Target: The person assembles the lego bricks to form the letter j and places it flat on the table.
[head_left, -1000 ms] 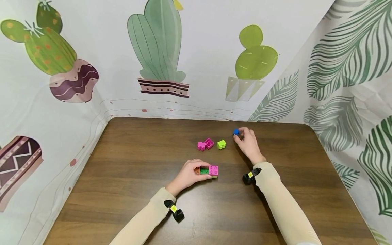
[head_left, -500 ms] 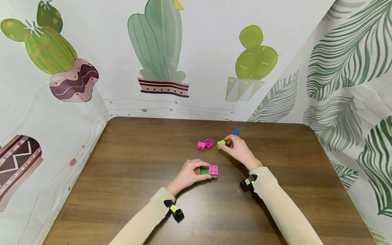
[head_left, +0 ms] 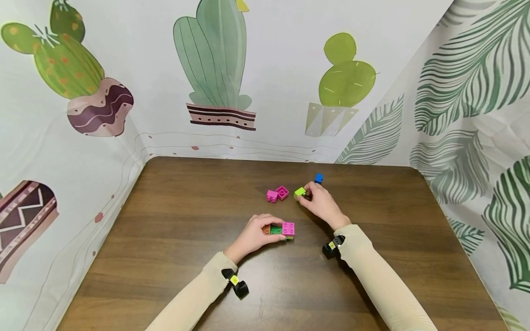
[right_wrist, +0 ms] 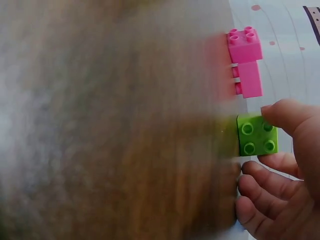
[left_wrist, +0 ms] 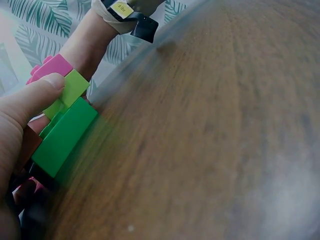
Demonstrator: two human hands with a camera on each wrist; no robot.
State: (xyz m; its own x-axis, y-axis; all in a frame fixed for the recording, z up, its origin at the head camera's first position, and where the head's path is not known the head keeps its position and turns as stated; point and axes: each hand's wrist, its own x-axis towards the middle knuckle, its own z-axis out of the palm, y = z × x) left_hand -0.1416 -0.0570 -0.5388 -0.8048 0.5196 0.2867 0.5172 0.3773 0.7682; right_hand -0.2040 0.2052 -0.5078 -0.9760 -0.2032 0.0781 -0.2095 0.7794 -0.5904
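My left hand (head_left: 250,236) holds a built piece of toy building bricks low over the table. It shows a green brick (left_wrist: 67,137), an orange brick (head_left: 266,229) and, at one end, a lime brick (left_wrist: 75,86) topped by a pink brick (head_left: 288,228). In the left wrist view the thumb presses against the lime and pink end. Farther back, my right hand (head_left: 323,206) pinches a separate lime brick (right_wrist: 257,135) between thumb and finger. Its studs face the camera in the right wrist view. Whether it still touches the table I cannot tell.
Two loose pink bricks (head_left: 272,196) lie touching or nearly so, left of the right hand. A blue brick (head_left: 319,178) lies just behind that hand. The wooden table (head_left: 165,239) ends at a patterned cloth backdrop (head_left: 281,92).
My right hand let go of the blue brick, moved left and nearer, and took hold of the lime brick, which has since shifted slightly. The left hand has stayed still.
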